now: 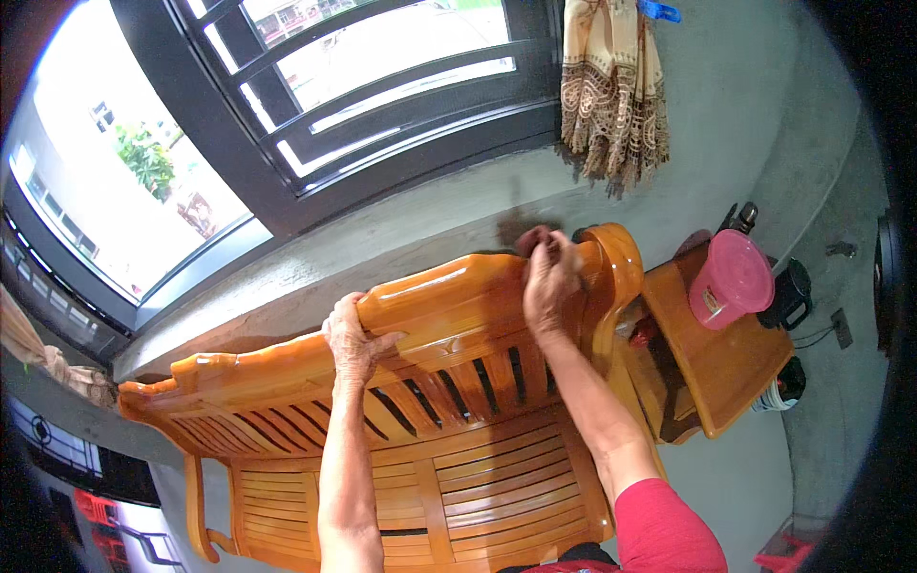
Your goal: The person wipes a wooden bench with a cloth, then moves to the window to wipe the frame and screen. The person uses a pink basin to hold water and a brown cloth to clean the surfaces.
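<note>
A glossy orange-brown wooden bench (449,286) with a slatted back and seat stretches across the view. My left hand (351,342) grips the top rail of its backrest, fingers hooked over the edge and thumb lying along the front. Farther right, my right hand (552,279) is raised at the same rail, close to the curled right end of the bench. Its fingers are bent closed around something small, dark and reddish, mostly hidden; I cannot make out what it is.
Behind the bench are a grey wall and a dark-framed barred window (382,105). A fringed beige cloth (613,95) hangs there. At right, a wooden side table (740,377) bears a pink lidded container (734,279) and a black mug-like vessel (789,294).
</note>
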A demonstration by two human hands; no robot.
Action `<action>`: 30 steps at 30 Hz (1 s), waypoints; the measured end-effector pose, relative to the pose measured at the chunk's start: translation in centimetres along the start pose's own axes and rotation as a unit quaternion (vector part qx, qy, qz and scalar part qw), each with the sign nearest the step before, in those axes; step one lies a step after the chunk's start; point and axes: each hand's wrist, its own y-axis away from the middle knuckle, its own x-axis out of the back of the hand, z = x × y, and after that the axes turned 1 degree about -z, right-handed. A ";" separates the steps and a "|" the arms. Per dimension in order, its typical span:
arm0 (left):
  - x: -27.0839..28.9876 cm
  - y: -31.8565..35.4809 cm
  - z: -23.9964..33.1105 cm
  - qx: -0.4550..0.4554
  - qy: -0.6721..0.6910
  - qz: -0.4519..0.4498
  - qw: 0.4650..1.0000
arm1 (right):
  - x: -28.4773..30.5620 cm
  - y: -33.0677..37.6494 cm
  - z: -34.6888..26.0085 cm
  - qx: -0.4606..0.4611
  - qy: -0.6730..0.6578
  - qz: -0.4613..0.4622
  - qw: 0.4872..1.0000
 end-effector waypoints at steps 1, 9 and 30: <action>0.2 0.2 -0.3 0.003 -0.012 0.000 1.000 | -0.4 0.9 -3.0 0.017 0.008 -0.037 0.999; -0.3 0.1 -1.1 -0.023 0.026 0.008 0.999 | -6.7 7.5 -10.1 0.334 0.096 -0.102 0.932; 0.4 0.1 -1.0 -0.049 0.002 0.014 0.999 | -2.1 3.8 -2.4 0.005 0.080 0.064 0.995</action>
